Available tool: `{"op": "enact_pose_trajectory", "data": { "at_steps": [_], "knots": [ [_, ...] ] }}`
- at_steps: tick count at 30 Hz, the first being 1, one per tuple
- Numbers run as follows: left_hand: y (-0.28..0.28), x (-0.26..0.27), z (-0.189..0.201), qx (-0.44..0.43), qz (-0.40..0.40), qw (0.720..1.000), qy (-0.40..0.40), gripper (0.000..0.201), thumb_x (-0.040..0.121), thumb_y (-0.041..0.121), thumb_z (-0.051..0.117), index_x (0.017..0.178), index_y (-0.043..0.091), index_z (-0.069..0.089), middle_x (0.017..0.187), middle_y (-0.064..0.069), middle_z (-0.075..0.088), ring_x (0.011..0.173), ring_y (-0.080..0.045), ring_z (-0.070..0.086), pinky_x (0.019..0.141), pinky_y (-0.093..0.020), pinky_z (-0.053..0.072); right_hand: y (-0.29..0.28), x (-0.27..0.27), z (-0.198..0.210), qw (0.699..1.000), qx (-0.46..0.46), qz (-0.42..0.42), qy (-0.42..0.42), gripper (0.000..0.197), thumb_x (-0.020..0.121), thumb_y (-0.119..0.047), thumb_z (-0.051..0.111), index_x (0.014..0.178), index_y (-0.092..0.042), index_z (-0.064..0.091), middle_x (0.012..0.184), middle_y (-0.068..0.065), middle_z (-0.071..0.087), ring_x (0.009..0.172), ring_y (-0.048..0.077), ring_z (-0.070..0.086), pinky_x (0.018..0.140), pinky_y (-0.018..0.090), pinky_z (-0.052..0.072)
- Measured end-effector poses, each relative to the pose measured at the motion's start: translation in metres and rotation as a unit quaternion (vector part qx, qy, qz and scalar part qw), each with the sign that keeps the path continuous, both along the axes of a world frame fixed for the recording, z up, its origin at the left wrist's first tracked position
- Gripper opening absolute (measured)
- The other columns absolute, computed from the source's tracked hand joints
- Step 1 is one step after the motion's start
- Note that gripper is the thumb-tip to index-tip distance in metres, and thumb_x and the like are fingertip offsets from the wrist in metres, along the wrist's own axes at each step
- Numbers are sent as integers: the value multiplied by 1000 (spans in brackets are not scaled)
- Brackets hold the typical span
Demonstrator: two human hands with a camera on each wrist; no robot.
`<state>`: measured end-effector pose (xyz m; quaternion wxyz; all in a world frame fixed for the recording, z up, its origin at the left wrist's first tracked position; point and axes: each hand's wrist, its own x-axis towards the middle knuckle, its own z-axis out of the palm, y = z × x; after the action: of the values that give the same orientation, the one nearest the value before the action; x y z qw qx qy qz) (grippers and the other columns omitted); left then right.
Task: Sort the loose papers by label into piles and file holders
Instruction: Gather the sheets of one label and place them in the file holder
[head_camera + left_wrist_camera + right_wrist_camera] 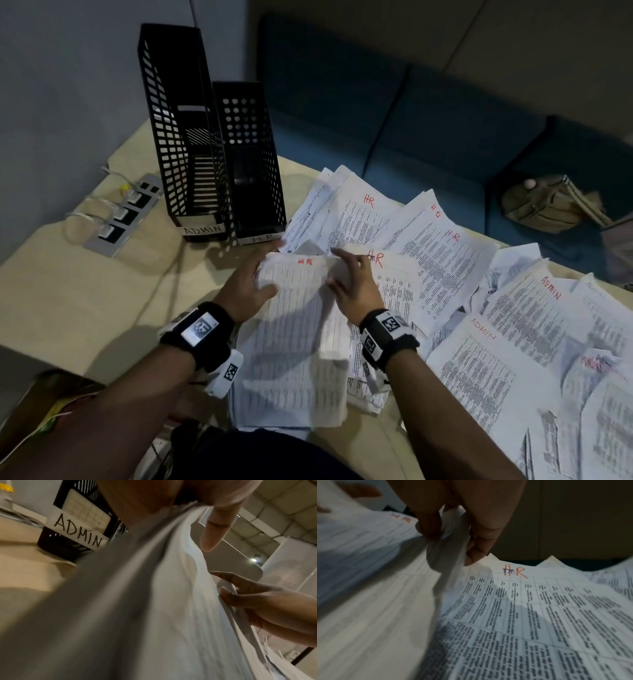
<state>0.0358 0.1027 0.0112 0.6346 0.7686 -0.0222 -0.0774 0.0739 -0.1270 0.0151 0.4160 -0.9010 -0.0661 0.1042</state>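
Papers (445, 260) litter a beige table (85, 291) beside a blue sofa (394, 113); two holders (191, 137) stand by what seems a power strip (120, 216). Both hands, left (246, 284) and right (356, 284), pinch an HR stack (294, 329).

Two black perforated plastic file holders (191, 137) upright at table (68, 291) back-left, ADMIN-tagged left, HR-tagged (251, 164) touching on its right. Grey power strip (125, 214) left of them. Stack of printed white sheets (294, 342) front-centre, left hand (245, 286) and right hand (354, 287) on its sides. Loose white printed papers (479, 308) spread right. Khaki fabric bag (548, 202) on blue sofa (411, 120) behind.
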Motion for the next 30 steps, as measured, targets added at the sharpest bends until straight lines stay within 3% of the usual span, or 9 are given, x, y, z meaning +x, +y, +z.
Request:
{"op": "enact_pose_trajectory", "data": {
  "at_steps": [3, 6, 9, 13, 16, 19, 23, 27, 30],
  "knots": [
    [1, -6, -6, 35, -19, 999, 24, 33, 73, 17, 59, 97, 39, 58, 92, 24, 63, 84, 1, 59, 72, -14, 45, -1, -3, -9, 998, -49, 28, 1, 39, 88, -29, 63, 125, -33, 52, 138, -4, 26, 104, 11, 46, 91, 31, 50],
    [4, -17, -18, 22, 24, 999, 9, 27, 71, 36, 62, 97, 40, 55, 103, 23, 60, 100, 2, 57, 86, -17, 42, -2, -9, -15, 995, -82, 55, 8, 47, 89, -34, 60, 133, -37, 45, 144, -4, 22, 114, 13, 47, 91, 35, 52],
    [1, -25, -28, -1, 60, 998, 32, 50, 75, 32, 65, 114, 55, 43, 114, 28, 57, 106, 7, 55, 87, -12, 43, -2, -12, -16, 989, -107, 93, 33, 46, 93, -38, 52, 138, -35, 41, 142, -1, 33, 114, 18, 52, 90, 33, 50],
    [3, -41, -56, 54, 86, 990, 100, 33, 71, 37, 63, 98, 55, 59, 98, 31, 65, 101, -10, 63, 82, -22, 47, -21, -14, -21, 989, -73, -132, 0, 44, 93, -43, 48, 135, -29, 45, 140, -5, 38, 118, 16, 46, 99, 35, 39],
    [14, -49, -72, 76, 87, 983, 141, 33, 68, 36, 64, 100, 28, 69, 96, 1, 72, 99, -21, 65, 83, -32, 50, -58, -22, -35, 907, -160, -364, 137, 67, 86, -49, 59, 141, -18, 36, 147, 15, 31, 134, 34, 32, 108, 51, 32],
    [16, -52, -73, 64, 85, 982, 157, 19, 69, 27, 63, 88, 25, 66, 89, -2, 68, 91, -16, 61, 78, -28, 46, -79, -39, -46, 866, -236, -369, 239, 89, 80, -51, 65, 142, -1, 24, 143, 25, 32, 133, 39, 30, 110, 46, 27],
    [14, -55, -73, 9, 103, 977, 188, 20, 78, 6, 67, 81, 26, 67, 80, 5, 70, 83, -21, 62, 70, -27, 51, -87, -43, -53, 865, -77, -413, 273, 89, 73, -47, 75, 138, -6, 29, 136, 22, 45, 108, 39, 56, 94, 48, 49],
    [18, -57, -74, 21, 88, 978, 186, 16, 76, 11, 66, 90, 20, 66, 85, 1, 71, 88, -24, 62, 75, -28, 52, -79, -45, -44, 886, -98, -365, 270, 80, 83, -43, 67, 142, -1, 31, 143, 20, 43, 126, 37, 48, 99, 41, 43],
    [18, -57, -68, 53, 72, 978, 189, 19, 76, 20, 67, 95, 17, 66, 97, -11, 71, 95, -28, 64, 85, -38, 49, -70, -44, -28, 917, -87, -346, 178, 38, 88, -30, 61, 116, -4, 57, 107, 18, 65, 100, 36, 62, 88, 42, 53]
  ]
}}
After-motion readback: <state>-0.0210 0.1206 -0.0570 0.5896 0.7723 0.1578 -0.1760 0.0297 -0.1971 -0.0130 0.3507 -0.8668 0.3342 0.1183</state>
